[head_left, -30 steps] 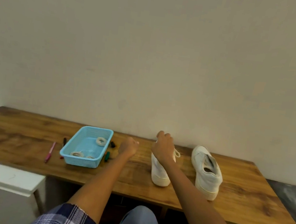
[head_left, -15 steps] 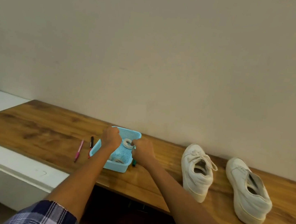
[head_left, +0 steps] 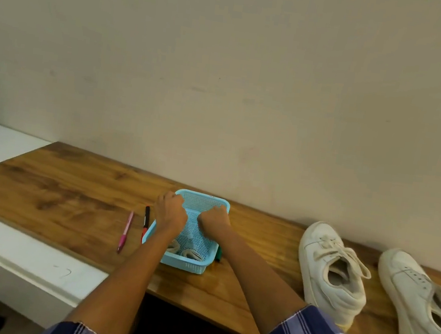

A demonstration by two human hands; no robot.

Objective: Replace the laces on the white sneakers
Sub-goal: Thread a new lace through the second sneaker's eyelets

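Observation:
A light-blue mesh basket point(head_left: 202, 262) stands on the wooden table point(head_left: 70, 194). Two rolled white laces point(head_left: 192, 254) lie at its near end. My left hand point(head_left: 170, 212) grips the basket's left rim near the far corner. My right hand point(head_left: 212, 219) is curled inside the basket by the right rim, over the spot where a third lace roll lay; that roll is hidden. To the right stand two white sneakers, heels towards me. The left sneaker point(head_left: 331, 276) is laced, with loose lace ends. The right sneaker point(head_left: 420, 305) shows bare eyelets.
A pink pen point(head_left: 125, 231) and a red-and-black marker point(head_left: 146, 221) lie left of the basket, and a green marker point(head_left: 219, 255) lies at its right side. A white ledge point(head_left: 7, 245) adjoins the table's left front. The wall stands directly behind the table.
My right hand left the laced sneaker and both hands went to the basket. The right hand now covers the lace roll at the far end. My view turned left.

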